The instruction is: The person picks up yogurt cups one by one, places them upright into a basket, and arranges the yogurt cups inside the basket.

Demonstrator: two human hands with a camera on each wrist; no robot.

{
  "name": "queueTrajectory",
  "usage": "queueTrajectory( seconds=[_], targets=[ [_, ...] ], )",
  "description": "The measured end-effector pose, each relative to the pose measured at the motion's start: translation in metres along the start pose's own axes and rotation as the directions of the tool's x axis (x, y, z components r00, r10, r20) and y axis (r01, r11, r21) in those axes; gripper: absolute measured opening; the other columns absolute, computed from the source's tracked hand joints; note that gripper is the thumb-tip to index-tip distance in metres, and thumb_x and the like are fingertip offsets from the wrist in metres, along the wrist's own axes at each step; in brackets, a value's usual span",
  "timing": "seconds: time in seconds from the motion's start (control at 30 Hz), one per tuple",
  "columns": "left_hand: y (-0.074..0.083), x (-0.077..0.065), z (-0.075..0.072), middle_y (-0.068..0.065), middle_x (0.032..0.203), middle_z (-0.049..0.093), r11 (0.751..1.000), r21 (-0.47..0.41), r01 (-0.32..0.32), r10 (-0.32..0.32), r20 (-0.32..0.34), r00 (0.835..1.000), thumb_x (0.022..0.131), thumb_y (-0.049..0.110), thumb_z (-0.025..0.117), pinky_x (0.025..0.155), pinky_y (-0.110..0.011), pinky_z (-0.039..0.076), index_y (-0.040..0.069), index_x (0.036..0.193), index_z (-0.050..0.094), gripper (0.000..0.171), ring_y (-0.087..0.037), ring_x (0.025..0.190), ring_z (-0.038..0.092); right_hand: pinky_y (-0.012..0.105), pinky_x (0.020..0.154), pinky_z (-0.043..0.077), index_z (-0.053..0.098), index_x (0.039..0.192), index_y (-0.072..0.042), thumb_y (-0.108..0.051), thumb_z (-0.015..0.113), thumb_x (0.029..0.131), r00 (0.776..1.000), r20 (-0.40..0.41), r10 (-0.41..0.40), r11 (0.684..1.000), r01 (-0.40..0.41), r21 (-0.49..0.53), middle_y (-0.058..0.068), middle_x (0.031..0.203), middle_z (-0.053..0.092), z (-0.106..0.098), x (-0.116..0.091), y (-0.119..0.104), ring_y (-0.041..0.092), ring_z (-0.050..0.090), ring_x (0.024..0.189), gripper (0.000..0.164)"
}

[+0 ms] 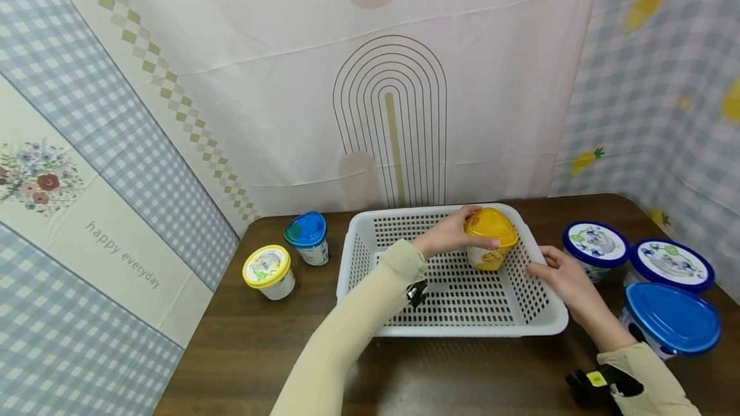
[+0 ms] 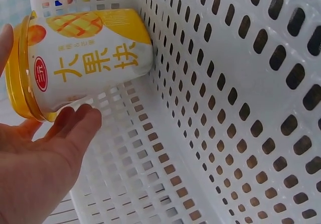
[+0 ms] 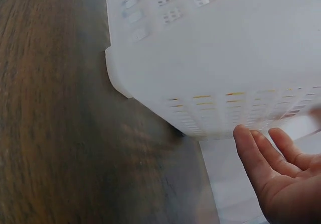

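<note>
Behind a dark wooden table (image 1: 231,352), a pale curtain (image 1: 277,114) printed with arches, diamonds, blue checks and, toward the right, yellow fruit. From the head, a white basket (image 1: 451,332) with perforated walls set across the table, and inside it, by the far right corner, a yellow-lidded cup (image 1: 485,259), upright or nearly so. Over the lid, the left hand (image 1: 445,236), clamped on the cup, thumb on the far side and fingers (image 1: 485,242) along the near side. At the basket's right wall, the right hand (image 1: 569,281), fingers slightly bent and parted, close by the rim. Left of the basket, a small tub with a yellow lid (image 1: 268,268) and, just behind it, a blue-lidded cup (image 1: 308,230). To the right, two tubs with dark-blue-edged lids (image 1: 597,242) (image 1: 670,266), and in front of them a tub with a plain blue lid (image 1: 673,318), near the right forearm. Pale sleeves (image 1: 347,339) on both arms. From the left wrist, the same cup seen side-on, white and yellow with large yellow characters and a red oval mark, base close against the basket's perforated surface; thumb at one edge of the lid, other fingers near the opposite edge, held apart by its width. From the right wrist, the basket's outer wall, partly blurred, with glints of yellow through the slots; fingers loosely extended, a little apart, tips beside the wall. Cannot tell whether touching.
</note>
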State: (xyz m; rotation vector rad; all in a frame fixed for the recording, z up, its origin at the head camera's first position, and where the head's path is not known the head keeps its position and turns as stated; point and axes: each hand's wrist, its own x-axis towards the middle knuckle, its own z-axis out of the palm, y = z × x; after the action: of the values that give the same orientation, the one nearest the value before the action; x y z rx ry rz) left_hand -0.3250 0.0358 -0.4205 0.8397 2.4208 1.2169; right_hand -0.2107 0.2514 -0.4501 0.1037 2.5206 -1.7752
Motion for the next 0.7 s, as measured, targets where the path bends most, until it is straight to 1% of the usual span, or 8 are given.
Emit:
queueTrajectory(
  seconds=[0.17,0.3,0.4,0.5,0.6,0.7],
  targets=[
    [0.005,-0.001,-0.003,0.005,0.135,0.044,0.999,0.037,0.002,-0.002,-0.002,1.000,0.071,0.055,0.072,0.094,-0.027,0.040,0.025,0.144,0.029,0.090,-0.007,0.113,0.047,0.039,0.065,0.055,0.035,0.132,0.004,-0.028,0.059,0.091,1.000,0.003,-0.005,1.000,0.005,-0.021,0.028,0.117,0.054,-0.001,0.000,-0.001,0.027,0.064,0.085,0.057],
    [0.010,-0.005,-0.011,0.003,0.138,0.040,0.998,0.068,-0.011,0.012,-0.014,1.000,0.073,0.056,0.070,0.095,-0.030,0.040,0.023,0.144,0.030,0.089,-0.010,0.118,0.044,0.039,0.066,0.054,0.034,0.133,0.004,-0.028,0.058,0.091,1.000,0.009,0.003,1.000,-0.003,-0.025,0.028,0.119,0.053,-0.001,-0.001,-0.002,0.025,0.064,0.085,0.058],
    [0.013,-0.007,-0.019,0.000,0.140,0.039,0.997,0.076,-0.033,0.034,-0.023,0.999,0.075,0.055,0.069,0.094,-0.032,0.041,0.022,0.144,0.031,0.086,-0.015,0.121,0.043,0.039,0.067,0.054,0.034,0.133,0.004,-0.029,0.058,0.091,1.000,0.012,0.016,1.000,-0.016,-0.026,0.029,0.120,0.053,-0.001,-0.001,-0.003,0.024,0.064,0.085,0.059],
    [0.017,-0.011,-0.029,0.001,0.141,0.038,0.996,0.074,-0.053,0.055,-0.027,0.998,0.076,0.054,0.069,0.094,-0.032,0.041,0.023,0.143,0.033,0.082,-0.018,0.123,0.042,0.039,0.067,0.054,0.033,0.134,0.004,-0.030,0.059,0.091,1.000,0.009,0.028,0.999,-0.028,-0.031,0.029,0.121,0.052,0.000,-0.002,-0.004,0.024,0.064,0.086,0.060],
    [0.021,-0.015,-0.040,0.005,0.139,0.041,0.996,0.068,-0.066,0.068,-0.039,0.997,0.077,0.053,0.069,0.094,-0.031,0.040,0.023,0.141,0.037,0.078,-0.016,0.123,0.041,0.039,0.067,0.054,0.034,0.134,0.004,-0.031,0.058,0.091,0.999,0.007,0.032,0.999,-0.032,-0.037,0.029,0.122,0.051,0.000,-0.002,-0.004,0.024,0.064,0.086,0.061],
    [0.025,-0.019,-0.051,0.007,0.136,0.045,0.994,0.079,-0.081,0.085,-0.051,0.995,0.077,0.052,0.069,0.096,-0.030,0.039,0.021,0.138,0.041,0.074,-0.015,0.123,0.042,0.039,0.067,0.054,0.033,0.134,0.003,-0.032,0.058,0.091,1.000,0.008,0.029,0.999,-0.029,-0.037,0.030,0.123,0.051,0.000,-0.002,-0.004,0.024,0.064,0.086,0.061]
  ],
)
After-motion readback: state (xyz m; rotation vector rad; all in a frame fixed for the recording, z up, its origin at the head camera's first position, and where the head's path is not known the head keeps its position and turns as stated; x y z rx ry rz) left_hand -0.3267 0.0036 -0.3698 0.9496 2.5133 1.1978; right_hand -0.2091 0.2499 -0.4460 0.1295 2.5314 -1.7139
